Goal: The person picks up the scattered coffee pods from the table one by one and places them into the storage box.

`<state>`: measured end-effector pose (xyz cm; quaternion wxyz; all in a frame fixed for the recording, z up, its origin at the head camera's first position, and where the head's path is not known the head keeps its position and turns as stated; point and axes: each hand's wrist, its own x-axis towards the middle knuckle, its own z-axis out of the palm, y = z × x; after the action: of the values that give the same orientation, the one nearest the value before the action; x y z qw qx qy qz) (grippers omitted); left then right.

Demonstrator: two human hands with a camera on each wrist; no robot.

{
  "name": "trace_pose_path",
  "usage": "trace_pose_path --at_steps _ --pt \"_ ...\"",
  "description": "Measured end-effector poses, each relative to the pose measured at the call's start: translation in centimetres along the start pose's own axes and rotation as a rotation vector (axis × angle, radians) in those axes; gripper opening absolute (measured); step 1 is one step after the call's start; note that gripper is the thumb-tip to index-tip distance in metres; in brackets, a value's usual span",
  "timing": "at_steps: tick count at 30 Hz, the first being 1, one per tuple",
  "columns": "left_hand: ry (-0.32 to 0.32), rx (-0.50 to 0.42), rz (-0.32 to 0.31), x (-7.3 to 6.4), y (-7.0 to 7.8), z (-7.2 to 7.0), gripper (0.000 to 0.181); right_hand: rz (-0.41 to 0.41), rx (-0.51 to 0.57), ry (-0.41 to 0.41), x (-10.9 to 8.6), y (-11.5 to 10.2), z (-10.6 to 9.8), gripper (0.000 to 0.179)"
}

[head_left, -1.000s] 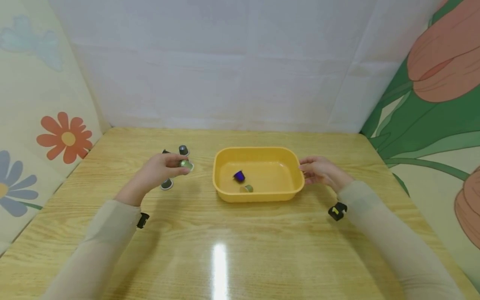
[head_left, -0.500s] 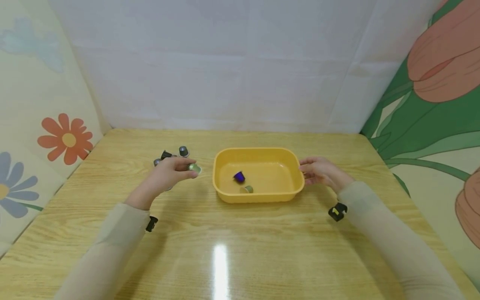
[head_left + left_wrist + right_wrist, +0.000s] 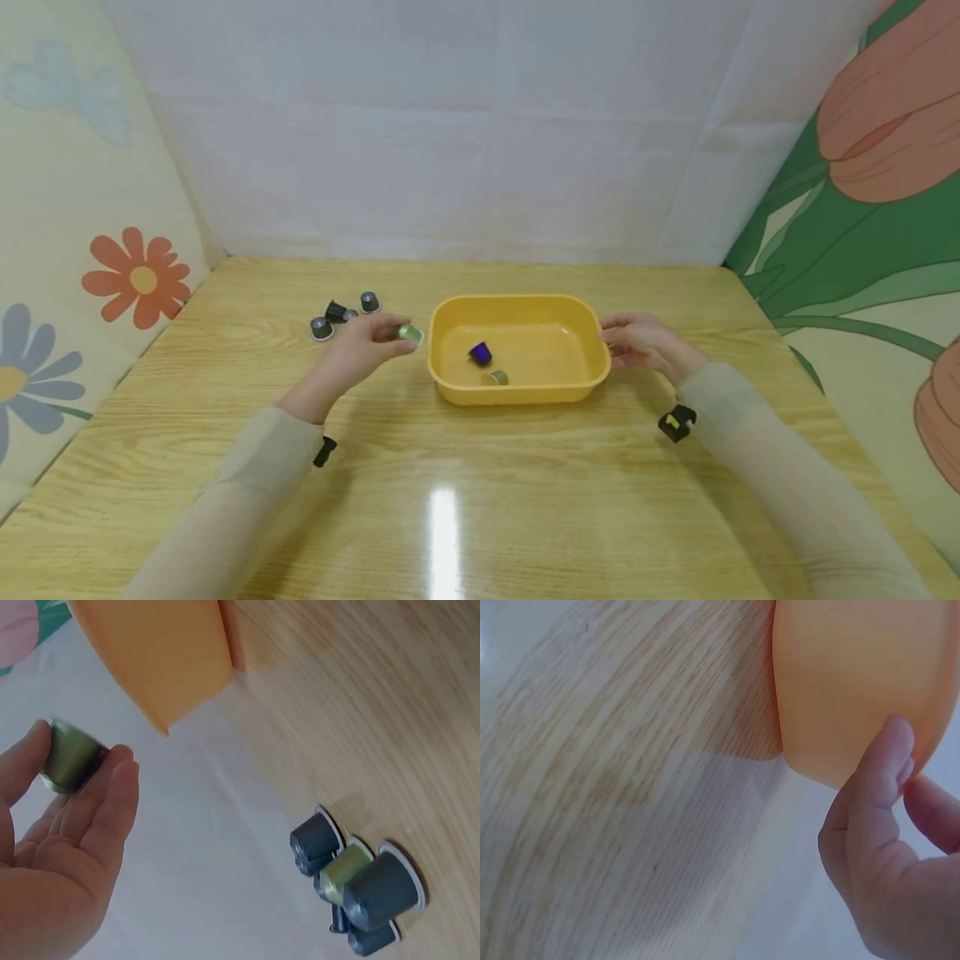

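Note:
Between thumb and fingers, my left hand (image 3: 367,340) pinches a green coffee capsule (image 3: 69,759) just left of the yellow tub's rim. My right hand (image 3: 643,343) holds the tub's right end. In the right wrist view, its fingers (image 3: 881,769) lie against the outer wall, with the thumb at the rim. The yellow plastic tub (image 3: 517,395) stands on the table. Inside it lie a purple capsule (image 3: 481,354) and a greenish-gold capsule (image 3: 498,378), both tipped over.
Left of the tub, several loose capsules are grouped on the wooden table (image 3: 525,500). They include dark grey ones (image 3: 384,889) and a green one (image 3: 346,868). A white sheet (image 3: 465,133) hangs along the table's back edge, with flowered panels at both sides.
My left hand has carried the green capsule to the right, from the loose group to near the tub's left rim. The right hand stays at the tub's right end.

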<state>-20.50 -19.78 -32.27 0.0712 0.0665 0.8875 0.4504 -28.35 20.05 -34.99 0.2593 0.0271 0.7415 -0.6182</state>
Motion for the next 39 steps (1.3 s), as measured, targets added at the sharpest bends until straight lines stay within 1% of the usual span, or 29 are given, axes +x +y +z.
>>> trace_pose_path --at_steps 2,6,16,20,24,27,29,33,36,39 --pt "0.013 -0.006 -0.004 0.2 0.0 0.3 0.056 -0.003 0.001 -0.002 0.0 0.0 0.0 0.044" --pt "0.012 -0.012 -0.002 0.5 0.1 0.8 0.055 -0.004 -0.003 -0.003 -0.1 -0.1 0.0 0.044" --pt "-0.037 -0.022 0.019 1.5 0.7 1.4 0.055 -0.003 -0.020 0.001 0.0 -0.1 -0.1 0.045" --pt "-0.044 -0.021 0.017 1.9 1.0 1.7 0.055 -0.004 -0.026 0.000 0.1 0.0 -0.1 0.047" --pt "-0.031 -0.063 -0.009 2.4 1.3 2.1 0.055 -0.004 -0.029 0.004 0.1 0.0 -0.2 0.046" --pt "-0.027 -0.110 -0.018 2.6 1.6 2.4 0.055 -0.004 -0.035 0.003 0.0 0.0 -0.2 0.046" --pt "-0.025 -0.124 -0.020 2.6 1.9 2.6 0.055 -0.005 -0.038 0.002 0.1 0.0 -0.1 0.046" --pt "-0.040 -0.154 -0.028 2.7 2.4 3.1 0.055 -0.002 -0.038 0.002 0.0 0.0 -0.2 0.046" --pt "-0.063 -0.168 -0.030 2.6 2.5 3.4 0.055 0.000 -0.038 0.004 0.0 0.0 -0.2 0.046" --pt "-0.080 -0.149 -0.015 2.7 2.6 3.6 0.055 -0.002 -0.037 0.004 0.0 0.0 -0.1 0.047"
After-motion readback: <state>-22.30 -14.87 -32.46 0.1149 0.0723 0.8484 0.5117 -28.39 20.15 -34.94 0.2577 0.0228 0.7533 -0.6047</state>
